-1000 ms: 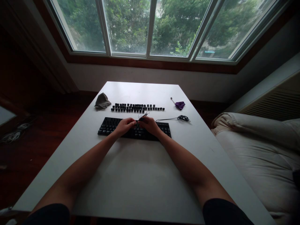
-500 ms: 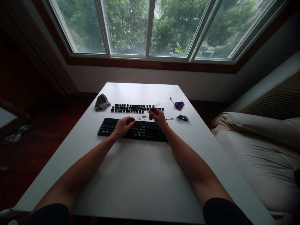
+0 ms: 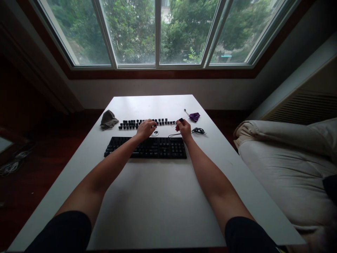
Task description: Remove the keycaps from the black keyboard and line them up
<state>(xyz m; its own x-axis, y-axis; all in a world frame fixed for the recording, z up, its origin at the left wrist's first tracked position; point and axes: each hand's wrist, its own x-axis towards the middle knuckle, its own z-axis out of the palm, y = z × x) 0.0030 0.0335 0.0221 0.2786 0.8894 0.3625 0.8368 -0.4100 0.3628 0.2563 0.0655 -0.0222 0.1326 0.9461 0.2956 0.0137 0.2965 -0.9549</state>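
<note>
A black keyboard (image 3: 147, 147) lies across the middle of the white table (image 3: 158, 196). Behind it sit rows of loose black keycaps (image 3: 131, 123). My left hand (image 3: 145, 128) is curled over the right part of those rows, beside a wire keycap puller (image 3: 155, 133) lying on the table; what its fingers hold, if anything, is hidden. My right hand (image 3: 183, 128) is raised just behind the keyboard's right end and pinches a small black keycap (image 3: 180, 120) between its fingertips.
A crumpled grey cloth (image 3: 107, 119) lies at the back left. A purple brush (image 3: 193, 116) and the coiled keyboard cable (image 3: 198, 130) lie at the back right. A white cushioned bed (image 3: 284, 165) stands close to the table's right edge.
Both hands left the keyboard and moved back toward the keycap rows. The right hand carried a keycap up and to the right; the wire puller now lies on the table.
</note>
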